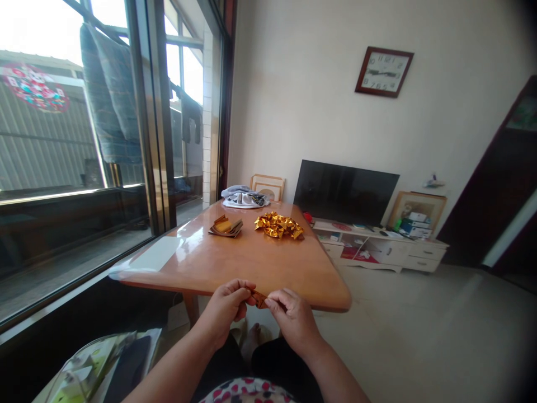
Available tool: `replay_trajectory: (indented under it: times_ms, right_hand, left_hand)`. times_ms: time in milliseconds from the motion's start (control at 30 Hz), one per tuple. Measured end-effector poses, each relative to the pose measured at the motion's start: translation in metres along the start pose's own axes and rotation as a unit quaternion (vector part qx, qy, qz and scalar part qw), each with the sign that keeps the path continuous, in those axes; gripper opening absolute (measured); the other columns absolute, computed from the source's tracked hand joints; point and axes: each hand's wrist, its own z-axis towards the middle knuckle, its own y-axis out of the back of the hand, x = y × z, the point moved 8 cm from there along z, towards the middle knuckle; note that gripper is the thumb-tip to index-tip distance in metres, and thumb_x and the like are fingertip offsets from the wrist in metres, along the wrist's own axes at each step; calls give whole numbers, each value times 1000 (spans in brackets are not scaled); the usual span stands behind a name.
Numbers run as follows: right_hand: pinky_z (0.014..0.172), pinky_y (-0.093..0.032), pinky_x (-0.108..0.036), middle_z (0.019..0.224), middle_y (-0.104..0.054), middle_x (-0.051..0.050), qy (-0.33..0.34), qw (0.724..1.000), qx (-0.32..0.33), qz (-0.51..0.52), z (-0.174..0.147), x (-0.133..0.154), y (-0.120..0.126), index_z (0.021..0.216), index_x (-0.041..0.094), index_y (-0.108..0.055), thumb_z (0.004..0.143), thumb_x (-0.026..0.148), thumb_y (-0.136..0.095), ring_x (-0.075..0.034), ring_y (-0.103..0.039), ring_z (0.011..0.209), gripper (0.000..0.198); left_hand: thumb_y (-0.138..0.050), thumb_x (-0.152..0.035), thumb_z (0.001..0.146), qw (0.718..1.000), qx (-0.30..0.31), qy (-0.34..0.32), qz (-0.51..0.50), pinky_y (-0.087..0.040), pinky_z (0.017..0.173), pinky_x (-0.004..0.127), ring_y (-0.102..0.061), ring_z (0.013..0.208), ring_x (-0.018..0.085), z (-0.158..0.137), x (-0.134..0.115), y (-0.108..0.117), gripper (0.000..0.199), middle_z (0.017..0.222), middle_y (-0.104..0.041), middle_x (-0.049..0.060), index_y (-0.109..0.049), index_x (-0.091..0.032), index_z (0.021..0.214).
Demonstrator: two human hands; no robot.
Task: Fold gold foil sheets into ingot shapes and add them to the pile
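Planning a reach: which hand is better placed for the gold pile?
Likely the right hand: the gold pile lies nearly ahead, while the left hand sits farther left. Both pinch a folded piece.

Gold, bright gold, all over the heap of folded foil [279,225]! Darker here, coppery brown on the small folded piece [260,301]. Over to the paper stack [225,226]: 2 tones, yellow-gold and dull brown. Warm orange-brown right along the table [260,263]! Jet black on the television [346,193], white for the cabinet [388,252], and look, pink-red and dark spots on the pale top [247,389]!
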Motion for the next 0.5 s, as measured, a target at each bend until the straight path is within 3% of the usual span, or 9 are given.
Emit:
replay_trajectory:
  times_ms: [200, 500]
  right_hand:
    - [72, -42, -27, 80, -64, -1, 17, 999, -10, -46, -1, 4, 2, 90, 26, -71, 98, 32, -57, -18, -60, 79, 17]
    - [77, -44, -29, 84, -65, -3, 43, 993, -16, -111, -2, 9, -1, 96, 26, -72, 100, 32, -55, -20, -60, 83, 18]
  left_hand:
    - [-67, -24, 74, 999, 6, 29, -24, -38, 53, 19, -59, 58, 10, 1, 6, 1, 23, 78, -71, 6, -62, -14, 94]
    - [-71, -21, 73, 998, 13, 17, -54, -39, 56, 19, -57, 59, 9, 3, 8, -1, 21, 77, -70, 5, -59, -15, 90]
